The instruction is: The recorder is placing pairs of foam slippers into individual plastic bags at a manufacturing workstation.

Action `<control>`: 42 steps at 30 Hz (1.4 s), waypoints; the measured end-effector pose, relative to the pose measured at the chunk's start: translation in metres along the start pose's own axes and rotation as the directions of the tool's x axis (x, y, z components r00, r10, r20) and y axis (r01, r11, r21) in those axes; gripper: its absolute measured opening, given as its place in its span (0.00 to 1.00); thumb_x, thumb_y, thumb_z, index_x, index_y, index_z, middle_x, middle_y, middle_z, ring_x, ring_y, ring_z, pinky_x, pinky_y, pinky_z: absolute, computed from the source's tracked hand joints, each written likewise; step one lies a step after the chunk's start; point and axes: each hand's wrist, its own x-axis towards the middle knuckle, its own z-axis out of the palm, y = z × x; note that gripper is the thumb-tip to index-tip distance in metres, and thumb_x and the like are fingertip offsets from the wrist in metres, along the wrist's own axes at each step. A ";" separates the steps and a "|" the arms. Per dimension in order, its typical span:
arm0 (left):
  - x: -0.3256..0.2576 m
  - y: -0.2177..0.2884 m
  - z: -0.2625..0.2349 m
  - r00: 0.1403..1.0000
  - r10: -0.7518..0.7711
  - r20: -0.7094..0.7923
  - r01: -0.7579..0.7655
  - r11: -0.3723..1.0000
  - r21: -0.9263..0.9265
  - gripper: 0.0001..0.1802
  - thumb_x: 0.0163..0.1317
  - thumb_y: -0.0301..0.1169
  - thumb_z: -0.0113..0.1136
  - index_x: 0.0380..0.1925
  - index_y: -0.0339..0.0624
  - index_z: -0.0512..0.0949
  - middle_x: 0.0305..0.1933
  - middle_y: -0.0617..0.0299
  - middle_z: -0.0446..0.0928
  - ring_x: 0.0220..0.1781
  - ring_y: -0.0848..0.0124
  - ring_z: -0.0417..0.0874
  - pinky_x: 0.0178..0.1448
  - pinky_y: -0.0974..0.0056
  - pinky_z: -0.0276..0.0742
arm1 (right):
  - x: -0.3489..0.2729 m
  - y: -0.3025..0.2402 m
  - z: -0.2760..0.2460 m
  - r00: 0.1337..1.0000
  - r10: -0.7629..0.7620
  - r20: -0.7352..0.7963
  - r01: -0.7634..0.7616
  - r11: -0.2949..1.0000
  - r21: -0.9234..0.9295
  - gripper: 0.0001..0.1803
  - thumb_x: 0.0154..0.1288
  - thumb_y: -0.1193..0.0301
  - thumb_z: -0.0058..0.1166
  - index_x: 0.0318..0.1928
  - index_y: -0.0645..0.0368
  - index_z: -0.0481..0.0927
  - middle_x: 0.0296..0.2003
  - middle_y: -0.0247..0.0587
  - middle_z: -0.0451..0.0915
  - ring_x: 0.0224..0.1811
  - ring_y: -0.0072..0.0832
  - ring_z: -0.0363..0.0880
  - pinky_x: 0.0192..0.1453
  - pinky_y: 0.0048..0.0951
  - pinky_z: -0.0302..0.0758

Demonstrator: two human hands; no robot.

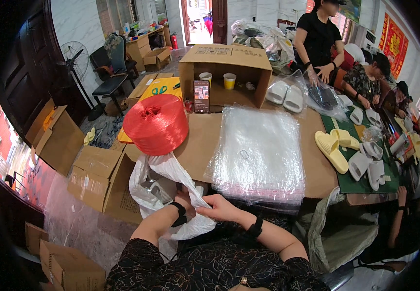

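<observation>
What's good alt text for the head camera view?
A person's left hand reaches into the mouth of a white sack while the right hand grips its edge. On the table are a red twine roll, clear plastic bags and a phone before an open cardboard box; other people work at right.

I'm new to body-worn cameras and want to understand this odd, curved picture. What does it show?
There is no machine: a person works with bare hands. The only picture comes from a fisheye camera on their head, looking down, so straight edges bend. The right hand pinches a white sack. The left hand is at the sack's mouth; whether it holds anything is unclear. On the table are clear plastic bags, a red twine roll, an upright phone and, on a green mat, yellow slippers and white slippers.
</observation>
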 end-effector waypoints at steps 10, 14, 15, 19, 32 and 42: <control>0.027 0.015 0.059 0.988 -0.029 -0.151 0.025 0.999 -0.029 0.43 0.45 0.54 0.65 0.64 0.52 0.72 0.68 0.51 0.69 0.71 0.55 0.68 0.70 0.53 0.67 | 0.000 0.012 0.005 0.998 -0.043 0.053 0.049 0.993 -0.112 0.13 0.68 0.65 0.57 0.39 0.65 0.80 0.24 0.30 0.77 0.27 0.16 0.72 0.33 0.25 0.72; 0.048 0.000 0.090 0.990 0.078 -0.119 -0.090 0.991 -0.096 0.40 0.48 0.55 0.64 0.62 0.50 0.73 0.68 0.52 0.70 0.71 0.54 0.68 0.71 0.50 0.64 | 0.002 0.004 0.006 0.996 -0.041 0.077 0.057 0.975 -0.216 0.14 0.67 0.65 0.57 0.40 0.65 0.80 0.25 0.34 0.78 0.28 0.18 0.73 0.35 0.27 0.73; 0.045 -0.001 0.091 0.990 0.067 -0.121 -0.087 0.982 -0.166 0.40 0.49 0.55 0.63 0.62 0.50 0.73 0.68 0.52 0.70 0.71 0.54 0.68 0.71 0.51 0.64 | 0.000 -0.002 0.004 0.995 -0.047 0.091 0.066 0.974 -0.219 0.14 0.67 0.65 0.57 0.41 0.66 0.80 0.27 0.33 0.79 0.30 0.18 0.73 0.36 0.27 0.73; 0.012 0.004 0.024 0.987 0.149 0.058 -0.122 0.936 -0.330 0.36 0.56 0.55 0.60 0.62 0.48 0.73 0.61 0.55 0.75 0.59 0.59 0.77 0.59 0.55 0.71 | -0.009 0.002 -0.006 0.998 0.012 0.065 -0.011 1.000 -0.019 0.15 0.69 0.64 0.57 0.48 0.63 0.77 0.34 0.31 0.80 0.34 0.16 0.73 0.38 0.24 0.72; -0.112 -0.015 -0.131 0.809 -0.170 -0.563 -0.235 0.784 -0.574 0.22 0.63 0.41 0.59 0.52 0.38 0.78 0.42 0.42 0.82 0.47 0.49 0.83 0.50 0.50 0.78 | -0.073 -0.019 -0.069 0.968 -0.078 -0.237 0.054 0.993 -0.110 0.23 0.67 0.65 0.60 0.59 0.60 0.77 0.37 0.34 0.83 0.38 0.19 0.77 0.44 0.25 0.75; -0.045 0.118 -0.141 0.394 0.490 -0.778 -0.792 0.610 -0.017 0.27 0.62 0.39 0.62 0.59 0.39 0.73 0.68 0.41 0.67 0.69 0.41 0.66 0.70 0.47 0.64 | -0.172 0.039 -0.239 0.180 -0.430 -0.885 -0.222 0.858 -0.462 0.21 0.58 0.67 0.64 0.50 0.64 0.80 0.40 0.47 0.83 0.45 0.36 0.82 0.48 0.34 0.77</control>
